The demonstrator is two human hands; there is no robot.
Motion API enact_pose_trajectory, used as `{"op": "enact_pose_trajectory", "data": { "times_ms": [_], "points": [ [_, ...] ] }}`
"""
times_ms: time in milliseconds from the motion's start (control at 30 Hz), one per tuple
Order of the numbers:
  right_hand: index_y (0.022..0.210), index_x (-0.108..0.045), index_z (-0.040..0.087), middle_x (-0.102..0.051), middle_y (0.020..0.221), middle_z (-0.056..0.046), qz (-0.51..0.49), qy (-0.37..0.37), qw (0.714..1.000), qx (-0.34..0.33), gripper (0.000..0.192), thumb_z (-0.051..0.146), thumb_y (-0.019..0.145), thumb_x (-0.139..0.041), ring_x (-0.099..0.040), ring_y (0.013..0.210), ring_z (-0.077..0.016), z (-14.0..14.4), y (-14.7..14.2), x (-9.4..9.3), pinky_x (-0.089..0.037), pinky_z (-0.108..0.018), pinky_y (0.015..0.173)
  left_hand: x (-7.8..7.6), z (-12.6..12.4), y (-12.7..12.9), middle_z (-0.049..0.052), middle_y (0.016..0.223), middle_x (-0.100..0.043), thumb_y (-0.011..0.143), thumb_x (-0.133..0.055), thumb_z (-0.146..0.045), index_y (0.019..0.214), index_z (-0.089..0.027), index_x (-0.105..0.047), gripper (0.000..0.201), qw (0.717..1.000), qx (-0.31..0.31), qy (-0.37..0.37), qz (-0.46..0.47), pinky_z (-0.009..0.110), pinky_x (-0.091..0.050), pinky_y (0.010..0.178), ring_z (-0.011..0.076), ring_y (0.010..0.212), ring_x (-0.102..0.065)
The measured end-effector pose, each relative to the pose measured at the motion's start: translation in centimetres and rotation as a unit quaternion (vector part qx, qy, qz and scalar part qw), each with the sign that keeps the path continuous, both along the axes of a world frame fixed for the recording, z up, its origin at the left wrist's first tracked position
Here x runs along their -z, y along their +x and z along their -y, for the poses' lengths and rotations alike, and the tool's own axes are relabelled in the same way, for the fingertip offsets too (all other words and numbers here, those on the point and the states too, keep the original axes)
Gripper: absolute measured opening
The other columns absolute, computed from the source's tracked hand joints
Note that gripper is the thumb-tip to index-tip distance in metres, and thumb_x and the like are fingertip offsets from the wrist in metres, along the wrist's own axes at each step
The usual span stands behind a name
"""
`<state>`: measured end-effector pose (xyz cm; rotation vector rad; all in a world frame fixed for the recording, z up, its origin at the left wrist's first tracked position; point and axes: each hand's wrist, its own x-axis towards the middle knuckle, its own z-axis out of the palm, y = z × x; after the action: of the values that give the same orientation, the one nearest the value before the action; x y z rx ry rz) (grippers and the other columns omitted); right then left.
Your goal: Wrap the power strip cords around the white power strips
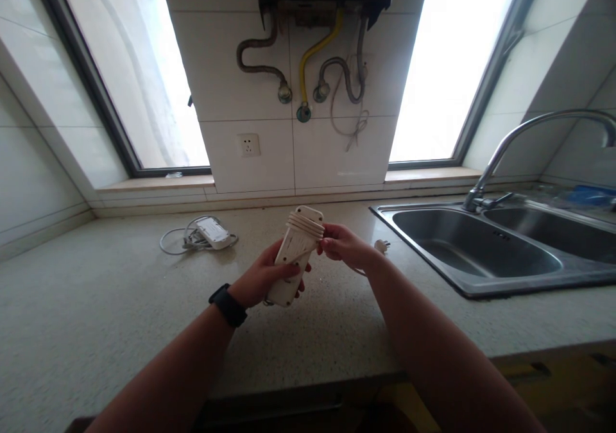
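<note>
My left hand (269, 272), with a black watch (228, 305) at its wrist, grips a white power strip (292, 253) tilted above the counter. Screw holes show on the face turned toward me. Several turns of white cord (306, 223) wrap around the strip's upper part. At the strip's right edge, my right hand (344, 244) pinches the cord. The cord runs out behind my right wrist, and a white plug (382, 246) lies on the counter just beyond it.
A second white power strip or adapter (213, 231) with tangled grey cable lies at the back left of the counter (120, 298). To the right is a double steel sink (462, 247) with a curved faucet (510, 138). A socket (249, 144) is on the wall.
</note>
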<state>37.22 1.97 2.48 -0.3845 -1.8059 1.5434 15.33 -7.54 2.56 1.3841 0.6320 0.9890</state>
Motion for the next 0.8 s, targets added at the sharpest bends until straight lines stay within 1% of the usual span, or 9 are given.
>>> {"op": "enact_pose_trajectory", "data": {
  "times_ms": [67, 167, 267, 367, 467, 567, 633, 700, 800],
  "points": [
    [0.094, -0.056, 0.013, -0.058, 0.071, 0.001, -0.01, -0.02, 1.0, -0.007, 0.036, 0.039, 0.077, -0.074, -0.029, 0.046, -0.0028, 0.1, 0.0, 0.1, -0.018, -0.019, 0.041, 0.1, 0.0, -0.1, 0.011, 0.102, -0.063, 0.081, -0.064, -0.024, 0.121, -0.019, -0.047, 0.043, 1.0, 0.018, -0.013, 0.012, 0.032, -0.055, 0.055, 0.0185, 0.067, -0.067],
    [0.091, -0.056, 0.013, -0.052, 0.066, 0.004, -0.026, -0.047, 0.998, -0.021, 0.034, 0.033, 0.074, -0.077, -0.031, 0.047, -0.0027, 0.3, 0.1, 0.0, -0.018, -0.018, 0.04, 0.4, -0.1, -0.3, 0.011, 0.101, -0.063, 0.083, -0.061, -0.022, 0.119, -0.019, -0.046, 0.039, 0.998, 0.044, -0.031, 0.03, 0.034, -0.056, 0.055, 0.0207, 0.067, -0.068],
    [0.093, -0.056, 0.013, -0.047, 0.066, 0.007, -0.043, -0.066, 0.995, -0.052, 0.037, 0.03, 0.071, -0.079, -0.03, 0.046, -0.0021, 0.4, 0.0, -0.2, -0.019, -0.016, 0.038, 0.6, -0.1, -0.4, 0.011, 0.1, -0.064, 0.083, -0.059, -0.021, 0.119, -0.019, -0.045, 0.038, 0.996, 0.066, -0.042, 0.046, 0.036, -0.056, 0.055, 0.0218, 0.068, -0.068],
    [0.105, -0.054, 0.016, -0.049, 0.069, 0.007, -0.053, -0.079, 0.991, -0.09, 0.049, 0.031, 0.068, -0.082, -0.029, 0.045, -0.0013, 0.5, 0.0, -0.5, -0.02, -0.015, 0.037, 0.7, -0.1, -0.5, 0.011, 0.099, -0.065, 0.084, -0.058, -0.021, 0.118, -0.019, -0.045, 0.037, 0.993, 0.087, -0.051, 0.06, 0.036, -0.057, 0.056, 0.0218, 0.068, -0.068],
    [0.121, -0.048, 0.022, -0.052, 0.071, 0.008, -0.07, -0.081, 0.987, -0.121, 0.068, 0.03, 0.065, -0.084, -0.031, 0.043, -0.0011, 0.6, -0.2, -0.5, -0.023, -0.014, 0.035, 0.8, 0.0, -0.4, 0.011, 0.098, -0.066, 0.083, -0.058, -0.021, 0.118, -0.018, -0.045, 0.037, 0.989, 0.11, -0.061, 0.075, 0.035, -0.056, 0.054, 0.0219, 0.067, -0.068],
    [0.127, -0.043, 0.025, -0.053, 0.068, 0.009, -0.087, -0.069, 0.982, -0.151, 0.079, 0.029, 0.061, -0.086, -0.034, 0.04, -0.0017, 0.9, -0.5, -0.3, -0.025, -0.014, 0.033, 0.9, 0.1, -0.3, 0.011, 0.093, -0.066, 0.081, -0.058, -0.021, 0.116, -0.017, -0.046, 0.038, 0.981, 0.151, -0.082, 0.092, 0.034, -0.056, 0.051, 0.0224, 0.064, -0.068],
    [0.128, -0.044, 0.023, -0.055, 0.068, 0.008, -0.092, -0.059, 0.978, -0.175, 0.08, 0.03, 0.06, -0.087, -0.036, 0.039, -0.0018, 1.1, -0.8, -0.2, -0.027, -0.014, 0.033, 1.0, 0.1, -0.1, 0.011, 0.09, -0.066, 0.08, -0.058, -0.022, 0.115, -0.016, -0.046, 0.038, 0.972, 0.184, -0.101, 0.106, 0.033, -0.056, 0.049, 0.0227, 0.062, -0.068],
    [0.132, -0.043, 0.021, -0.059, 0.074, 0.005, -0.091, -0.046, 0.975, -0.196, 0.086, 0.03, 0.059, -0.087, -0.039, 0.041, -0.0025, 1.4, -1.0, -0.4, -0.032, -0.015, 0.035, 1.2, 0.1, 0.0, 0.011, 0.087, -0.067, 0.079, -0.057, -0.024, 0.114, -0.016, -0.046, 0.038, 0.963, 0.214, -0.116, 0.119, 0.032, -0.055, 0.047, 0.0227, 0.061, -0.068],
    [0.135, -0.043, 0.021, -0.063, 0.087, -0.001, -0.081, -0.023, 0.978, -0.191, 0.092, 0.03, 0.056, -0.088, -0.047, 0.05, -0.0053, 1.7, -1.3, -0.6, -0.041, -0.017, 0.043, 1.4, 0.0, 0.1, 0.011, 0.083, -0.068, 0.078, -0.056, -0.025, 0.115, -0.015, -0.046, 0.039, 0.952, 0.245, -0.131, 0.127, 0.032, -0.055, 0.048, 0.0228, 0.061, -0.068]
  ]
}}
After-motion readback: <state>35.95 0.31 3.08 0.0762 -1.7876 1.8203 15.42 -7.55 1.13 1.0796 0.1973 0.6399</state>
